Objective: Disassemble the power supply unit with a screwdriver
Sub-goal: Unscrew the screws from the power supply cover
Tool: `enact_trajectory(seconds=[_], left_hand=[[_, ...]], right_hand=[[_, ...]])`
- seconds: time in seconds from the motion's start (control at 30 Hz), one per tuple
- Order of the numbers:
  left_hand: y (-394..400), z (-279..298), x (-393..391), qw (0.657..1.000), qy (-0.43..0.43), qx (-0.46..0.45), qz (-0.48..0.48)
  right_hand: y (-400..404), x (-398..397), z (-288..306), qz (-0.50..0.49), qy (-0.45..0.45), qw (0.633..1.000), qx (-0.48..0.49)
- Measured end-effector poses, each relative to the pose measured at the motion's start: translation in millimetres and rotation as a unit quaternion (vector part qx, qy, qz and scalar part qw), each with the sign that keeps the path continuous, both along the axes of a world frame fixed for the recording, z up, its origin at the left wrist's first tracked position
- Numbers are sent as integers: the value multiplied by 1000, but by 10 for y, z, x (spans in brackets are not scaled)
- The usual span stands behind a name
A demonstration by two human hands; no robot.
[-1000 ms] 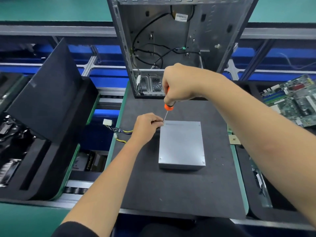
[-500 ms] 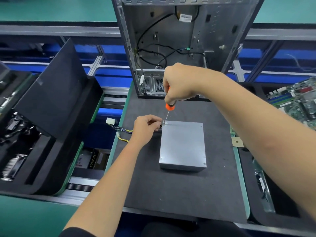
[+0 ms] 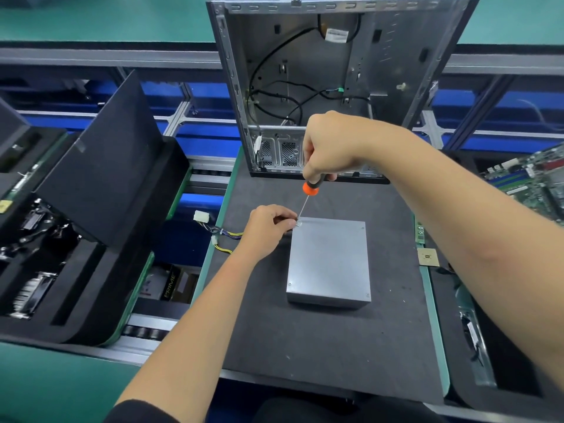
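Little has shifted since the earlier frames: both hands keep their places at the box's far-left corner, and only the view has drifted slightly. Fingers of the left hand (image 3: 268,230) pinch at that corner, seemingly around the screw or the shaft tip; which is too small to tell. The right hand (image 3: 329,148) is wrapped around the handle of the screwdriver (image 3: 306,196), its thin shaft slanting down to the corner.

The power supply unit (image 3: 328,261) lies flat at mid-mat on the bench (image 3: 305,346). It looks stiff, fairly heavy and smooth-sided, so best held by its edges. Its cable bundle (image 3: 219,233) trails toward 9 o'clock and could snag. An open computer case (image 3: 335,71) stands close at 12 o'clock, crowding the screwdriver hand. A motherboard (image 3: 531,178) lies at 2 o'clock and foam trays (image 3: 91,209) at 9.
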State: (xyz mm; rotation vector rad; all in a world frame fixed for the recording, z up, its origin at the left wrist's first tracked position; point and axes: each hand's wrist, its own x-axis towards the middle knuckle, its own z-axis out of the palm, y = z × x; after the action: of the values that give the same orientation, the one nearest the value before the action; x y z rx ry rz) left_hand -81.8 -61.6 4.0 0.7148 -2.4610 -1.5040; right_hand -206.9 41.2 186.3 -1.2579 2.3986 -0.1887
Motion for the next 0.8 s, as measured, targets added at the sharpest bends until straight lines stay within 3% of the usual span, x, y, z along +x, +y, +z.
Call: enact_trajectory(seconds=[0.8], left_hand=[[23, -13, -12, 1000, 10, -28, 7]], right_hand=[[-6, -4, -37, 28, 13, 1000, 0]])
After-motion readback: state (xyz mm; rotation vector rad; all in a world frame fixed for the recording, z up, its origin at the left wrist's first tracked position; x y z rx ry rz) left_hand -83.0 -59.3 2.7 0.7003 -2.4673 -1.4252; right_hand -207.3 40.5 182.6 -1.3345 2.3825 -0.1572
